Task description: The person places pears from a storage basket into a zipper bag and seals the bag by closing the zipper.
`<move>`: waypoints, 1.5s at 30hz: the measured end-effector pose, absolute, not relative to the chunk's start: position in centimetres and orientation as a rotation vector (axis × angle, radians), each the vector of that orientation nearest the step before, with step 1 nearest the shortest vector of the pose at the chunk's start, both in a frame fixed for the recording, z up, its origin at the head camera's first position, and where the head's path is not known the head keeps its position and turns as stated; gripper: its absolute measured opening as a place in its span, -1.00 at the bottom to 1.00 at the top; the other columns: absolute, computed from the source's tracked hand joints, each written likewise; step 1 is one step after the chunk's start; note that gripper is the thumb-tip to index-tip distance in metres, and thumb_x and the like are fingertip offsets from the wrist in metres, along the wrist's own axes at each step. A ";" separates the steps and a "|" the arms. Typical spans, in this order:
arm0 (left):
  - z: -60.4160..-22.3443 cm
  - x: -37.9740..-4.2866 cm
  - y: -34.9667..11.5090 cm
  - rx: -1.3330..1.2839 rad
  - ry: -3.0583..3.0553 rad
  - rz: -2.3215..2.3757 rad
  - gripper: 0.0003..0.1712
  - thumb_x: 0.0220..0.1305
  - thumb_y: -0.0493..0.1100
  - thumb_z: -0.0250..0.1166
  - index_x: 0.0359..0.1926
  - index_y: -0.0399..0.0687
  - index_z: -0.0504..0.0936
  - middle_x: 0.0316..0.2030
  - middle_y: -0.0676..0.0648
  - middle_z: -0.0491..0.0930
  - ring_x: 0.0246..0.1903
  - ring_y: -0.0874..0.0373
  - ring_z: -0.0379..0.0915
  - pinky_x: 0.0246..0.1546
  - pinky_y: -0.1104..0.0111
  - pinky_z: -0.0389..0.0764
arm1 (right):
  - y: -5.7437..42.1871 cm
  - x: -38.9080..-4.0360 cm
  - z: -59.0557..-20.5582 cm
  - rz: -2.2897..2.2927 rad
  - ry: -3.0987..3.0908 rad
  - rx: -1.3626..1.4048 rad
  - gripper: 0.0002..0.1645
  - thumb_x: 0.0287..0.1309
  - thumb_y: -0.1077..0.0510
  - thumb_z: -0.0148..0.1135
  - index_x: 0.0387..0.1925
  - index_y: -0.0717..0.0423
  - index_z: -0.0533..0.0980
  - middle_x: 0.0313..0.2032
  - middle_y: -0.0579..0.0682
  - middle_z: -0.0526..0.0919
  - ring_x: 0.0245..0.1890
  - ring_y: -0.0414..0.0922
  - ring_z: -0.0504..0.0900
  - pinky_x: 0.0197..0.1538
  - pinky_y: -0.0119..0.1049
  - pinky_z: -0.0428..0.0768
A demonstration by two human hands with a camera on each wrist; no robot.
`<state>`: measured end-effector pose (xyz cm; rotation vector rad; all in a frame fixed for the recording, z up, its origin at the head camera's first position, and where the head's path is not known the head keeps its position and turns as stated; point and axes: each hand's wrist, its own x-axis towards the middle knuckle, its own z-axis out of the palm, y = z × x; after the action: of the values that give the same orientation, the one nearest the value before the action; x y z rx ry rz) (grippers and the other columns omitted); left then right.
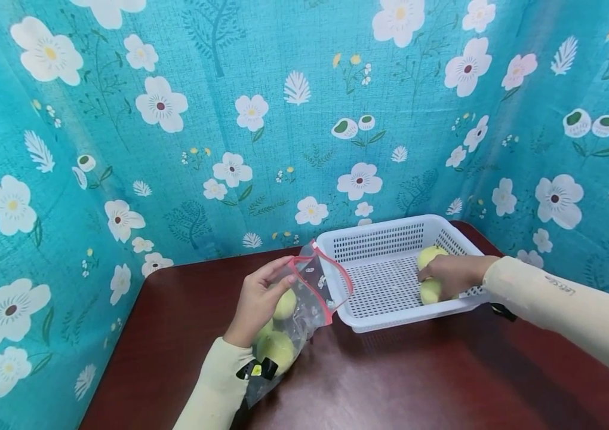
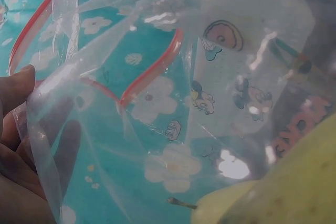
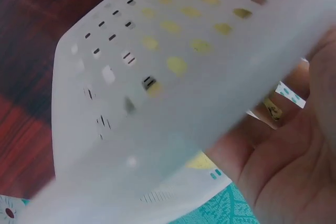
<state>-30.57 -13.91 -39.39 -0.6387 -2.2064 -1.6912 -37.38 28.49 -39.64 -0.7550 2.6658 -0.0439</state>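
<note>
My left hand (image 1: 261,298) pinches the rim of a clear zip bag (image 1: 315,286) with a red seal, and the bag's mouth gapes toward the basket. Several yellow-green pears (image 1: 276,351) lie inside the bag; one pear (image 2: 223,203) shows its stem in the left wrist view. Over at the right, my right hand (image 1: 455,276) reaches into a white plastic basket (image 1: 385,322), its fingers curled on a pear (image 1: 431,255). Yellow-green skin shows on both sides of the fingers; whether this is one pear or two I cannot tell. The basket's wall hides most of it in the right wrist view.
The dark red-brown table (image 1: 369,382) carries both the bag and the basket. A teal floral curtain (image 1: 283,149) hangs close behind the table and at its sides. The basket's raised rim stands between my right wrist and the tabletop.
</note>
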 end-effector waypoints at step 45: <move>-39.6 -30.6 -13.7 -0.654 -2.191 -1.677 -0.57 0.26 -0.22 0.34 0.17 -0.09 0.60 0.02 -0.06 0.64 0.05 0.13 0.55 -0.03 0.11 0.57 | 27.3 -37.3 -33.6 0.027 2.632 -0.866 -0.28 -0.25 0.00 0.64 0.06 0.01 0.60 -0.23 -0.20 0.59 -0.25 -0.11 0.49 -0.18 -0.10 0.56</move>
<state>-30.65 -13.75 -39.58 -0.6539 -2.1915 -1.6768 -37.29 27.28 -33.59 -0.8664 2.6319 0.0270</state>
